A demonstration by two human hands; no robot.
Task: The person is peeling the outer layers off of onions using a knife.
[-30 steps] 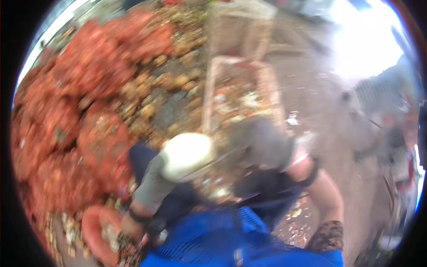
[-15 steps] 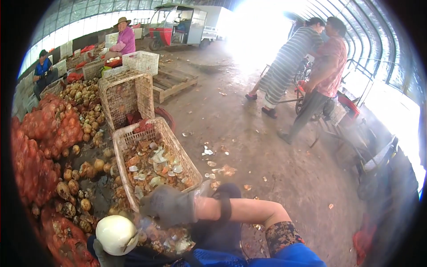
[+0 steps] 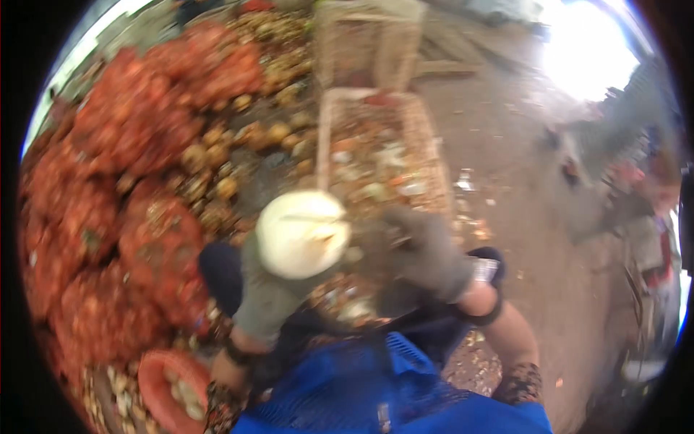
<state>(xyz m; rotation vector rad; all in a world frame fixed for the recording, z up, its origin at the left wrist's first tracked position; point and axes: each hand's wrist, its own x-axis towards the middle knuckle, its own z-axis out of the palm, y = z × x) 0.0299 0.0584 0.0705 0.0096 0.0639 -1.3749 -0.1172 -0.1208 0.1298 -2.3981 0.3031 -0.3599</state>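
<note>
A peeled white onion (image 3: 302, 235) rests in my left hand (image 3: 271, 296), whose grey-gloved fingers are closed round its underside. A dark split runs across the onion's upper face. Just right of it, apart from the onion, my gloved right hand (image 3: 430, 257) is curled and smeared by motion; whatever its fingers hold cannot be made out. Beyond both hands stands a pale plastic crate (image 3: 437, 155) holding onion skins and peelings (image 3: 376, 163). More peelings lie between my knees.
Red mesh sacks of onions (image 3: 134, 108) crowd the left side. Loose unpeeled onions (image 3: 228, 188) lie between them and the crate. A red tub (image 3: 155, 390) with pale onions stands at lower left. Another crate (image 3: 369, 54) stands behind. People are blurred at far right.
The view has swung down and left. My right hand has drawn back from the crate's near end to beside the onion. The onion stays in my left hand, its split side now facing up.
</note>
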